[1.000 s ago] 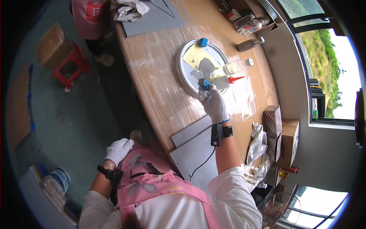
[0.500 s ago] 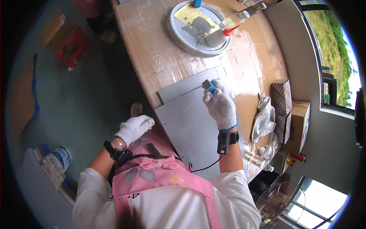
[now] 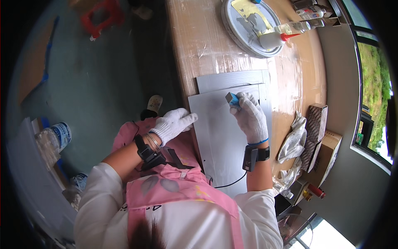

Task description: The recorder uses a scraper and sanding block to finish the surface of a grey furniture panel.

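Observation:
My right hand [image 3: 251, 119], in a white knit glove, pinches a small blue block [image 3: 233, 98] with a grey end, close over a grey panel [image 3: 219, 137]. Whether the block touches the surface, I cannot tell. This panel lies partly on a second grey panel [image 3: 232, 79], which sticks out at the far side. At the left edge of the upper panel is my gloved left hand [image 3: 176, 123], fingers stretched toward the edge and holding nothing I can see.
Beyond the panels, a round grey lid [image 3: 251, 47] carries a white squeeze bottle [image 3: 271, 40] with a red tip. Crumpled cloth [image 3: 293, 139] and cardboard boxes [image 3: 325, 155] lie to the right. A red stool [image 3: 101, 16] stands on the floor at far left.
My left hand has moved right and up to the panel's edge. My right hand keeps the blue block over the panel. The whole view has shifted and turned.

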Demonstrator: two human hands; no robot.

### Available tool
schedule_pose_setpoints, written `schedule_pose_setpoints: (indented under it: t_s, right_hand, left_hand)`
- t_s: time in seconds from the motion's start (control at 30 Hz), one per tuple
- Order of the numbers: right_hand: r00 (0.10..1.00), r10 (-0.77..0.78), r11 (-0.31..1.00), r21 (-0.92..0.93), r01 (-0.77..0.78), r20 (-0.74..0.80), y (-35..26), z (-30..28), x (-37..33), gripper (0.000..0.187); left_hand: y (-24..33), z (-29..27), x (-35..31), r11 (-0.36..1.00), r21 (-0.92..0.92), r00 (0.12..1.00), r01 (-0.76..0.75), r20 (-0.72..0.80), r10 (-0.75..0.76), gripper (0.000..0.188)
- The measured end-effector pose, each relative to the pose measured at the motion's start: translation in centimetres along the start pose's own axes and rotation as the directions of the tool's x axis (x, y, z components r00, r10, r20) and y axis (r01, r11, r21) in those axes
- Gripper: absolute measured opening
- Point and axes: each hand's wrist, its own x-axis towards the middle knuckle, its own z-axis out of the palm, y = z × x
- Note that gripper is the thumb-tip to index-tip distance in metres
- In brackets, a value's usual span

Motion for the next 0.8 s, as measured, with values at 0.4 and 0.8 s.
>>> schedule_pose_setpoints:
  t_s: [0.4,0.8]
  right_hand:
    - [0.976,0.202,0.914,-0.341,-0.218,-0.083,0.7,7.5,4.7,0.05]
    - [0.875,0.056,-0.02,-0.875,0.483,0.481,1.9,9.9,6.6,0.046]
  left_hand:
    - [0.0,-0.4,1.3,0.951,0.308,0.997,0.007,-0.069,0.015,0.055]
    - [-0.1,-1.4,1.3,0.934,0.357,1.0,-0.017,0.019,0.011,0.064]
